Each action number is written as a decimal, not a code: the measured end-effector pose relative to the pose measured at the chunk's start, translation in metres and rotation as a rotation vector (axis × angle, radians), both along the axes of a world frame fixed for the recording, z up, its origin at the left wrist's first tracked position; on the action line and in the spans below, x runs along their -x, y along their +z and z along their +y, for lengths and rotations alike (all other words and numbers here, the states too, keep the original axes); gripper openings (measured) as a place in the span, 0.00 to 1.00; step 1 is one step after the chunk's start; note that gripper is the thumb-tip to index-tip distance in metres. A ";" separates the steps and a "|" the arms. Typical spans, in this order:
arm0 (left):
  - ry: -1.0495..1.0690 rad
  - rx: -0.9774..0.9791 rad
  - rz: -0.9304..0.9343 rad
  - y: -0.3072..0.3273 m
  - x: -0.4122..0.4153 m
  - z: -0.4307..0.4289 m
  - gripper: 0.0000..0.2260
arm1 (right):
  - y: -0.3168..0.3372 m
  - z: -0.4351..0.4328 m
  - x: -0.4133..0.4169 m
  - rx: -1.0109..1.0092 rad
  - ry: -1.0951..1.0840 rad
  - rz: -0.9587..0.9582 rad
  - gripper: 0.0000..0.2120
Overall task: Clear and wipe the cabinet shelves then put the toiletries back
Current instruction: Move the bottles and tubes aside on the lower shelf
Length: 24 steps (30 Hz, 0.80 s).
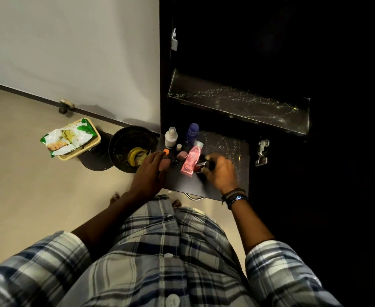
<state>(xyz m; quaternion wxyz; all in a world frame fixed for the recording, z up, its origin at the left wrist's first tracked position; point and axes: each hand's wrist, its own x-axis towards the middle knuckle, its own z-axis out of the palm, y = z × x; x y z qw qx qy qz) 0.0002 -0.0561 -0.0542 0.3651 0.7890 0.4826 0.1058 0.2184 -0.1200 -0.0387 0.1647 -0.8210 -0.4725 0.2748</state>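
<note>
A dark cabinet stands open with an upper shelf (239,105) bare and speckled with dust. On the lower shelf (226,151) stand a white bottle (171,138), a dark blue roll-on (192,133), a pink tube (190,160), a small pink jar (182,155) and small dark items. My left hand (150,173) lies at the shelf's left edge, fingers straight, touching an orange-capped item (166,152). My right hand (220,171) grips a small dark bottle with a reddish part (204,166) beside the pink tube.
A black waste bin (133,149) with yellow peel inside sits on the floor left of the cabinet. Next to it a tan basket (93,142) holds a pack of wipes (68,138). A door hinge (262,151) hangs at the shelf's right.
</note>
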 end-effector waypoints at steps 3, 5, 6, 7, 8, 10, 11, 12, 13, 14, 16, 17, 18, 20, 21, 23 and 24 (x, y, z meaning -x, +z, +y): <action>0.009 0.013 -0.014 0.002 0.002 -0.004 0.20 | 0.000 0.003 0.036 -0.013 0.155 0.015 0.09; 0.015 0.012 -0.030 0.004 0.002 -0.007 0.19 | -0.004 0.002 0.051 -0.005 0.194 -0.007 0.07; 0.011 0.010 -0.032 0.005 0.004 -0.009 0.18 | -0.007 0.002 0.056 0.000 0.212 -0.018 0.07; 0.000 0.008 -0.026 0.004 0.006 -0.010 0.19 | -0.008 0.002 0.060 0.006 0.233 -0.030 0.07; -0.009 0.004 -0.020 0.003 0.008 -0.011 0.19 | -0.010 0.003 0.062 0.015 0.251 -0.041 0.08; -0.014 -0.001 -0.008 0.000 0.012 -0.012 0.21 | -0.013 0.005 0.066 0.017 0.286 -0.064 0.10; -0.008 -0.001 0.000 -0.001 0.014 -0.013 0.22 | -0.014 0.006 0.067 0.013 0.300 -0.072 0.11; 0.000 0.000 0.008 -0.002 0.015 -0.014 0.23 | -0.015 0.007 0.069 0.015 0.308 -0.072 0.12; 0.007 -0.003 0.015 -0.002 0.015 -0.014 0.23 | -0.016 0.008 0.070 0.018 0.319 -0.072 0.12; 0.010 -0.002 0.021 -0.003 0.016 -0.015 0.23 | -0.018 0.009 0.072 0.026 0.328 -0.069 0.13; 0.008 -0.002 0.030 -0.004 0.018 -0.015 0.24 | -0.019 0.010 0.075 0.037 0.335 -0.060 0.15; 0.007 0.000 0.034 -0.005 0.019 -0.014 0.24 | -0.020 0.010 0.076 0.040 0.333 -0.056 0.16; 0.010 0.005 0.040 -0.007 0.021 -0.013 0.24 | -0.020 0.009 0.076 0.045 0.328 -0.051 0.18; 0.015 0.013 0.061 -0.010 0.024 -0.012 0.25 | -0.021 0.007 0.075 0.048 0.313 -0.046 0.21; 0.015 0.016 0.068 -0.011 0.024 -0.011 0.25 | -0.020 0.006 0.075 0.046 0.305 -0.042 0.22; 0.018 0.025 0.071 -0.011 0.025 -0.010 0.26 | -0.019 0.005 0.075 0.046 0.296 -0.031 0.23; 0.021 0.031 0.071 -0.010 0.024 -0.010 0.26 | -0.018 0.004 0.075 0.043 0.292 -0.027 0.24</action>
